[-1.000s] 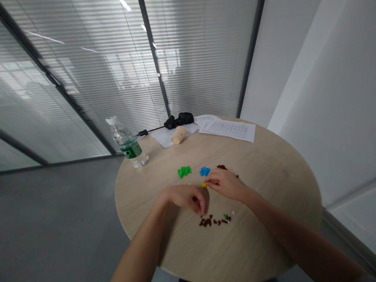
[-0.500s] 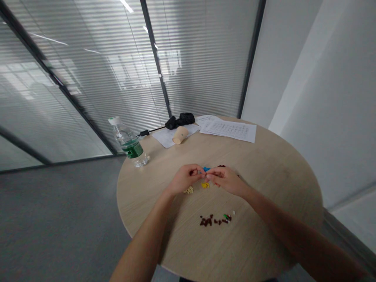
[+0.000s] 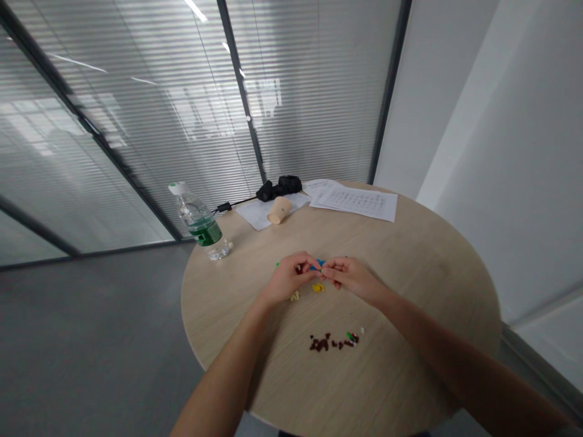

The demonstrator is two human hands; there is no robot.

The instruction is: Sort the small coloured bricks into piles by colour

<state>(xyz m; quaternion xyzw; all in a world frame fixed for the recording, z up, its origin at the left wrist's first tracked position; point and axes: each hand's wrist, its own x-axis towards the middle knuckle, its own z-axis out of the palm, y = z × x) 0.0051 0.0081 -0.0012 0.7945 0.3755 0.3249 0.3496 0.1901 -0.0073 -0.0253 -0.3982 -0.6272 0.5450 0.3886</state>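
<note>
Your left hand (image 3: 288,280) and right hand (image 3: 353,278): fingers clamped, probably on one tiny piece (image 3: 322,271). Pinch lightly, clear of yellow pieces (image 3: 318,287) below frame centre.

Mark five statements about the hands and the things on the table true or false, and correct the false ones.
1. The left hand and right hand are close together. True.
2. Both hands rest on the papers. False: they are by the blue pieces.
3. The yellow pieces lie nearer the camera than the blue pieces. True.
4. The cup lies on its side. True.
5. The cup is black. False: it is tan.
</note>
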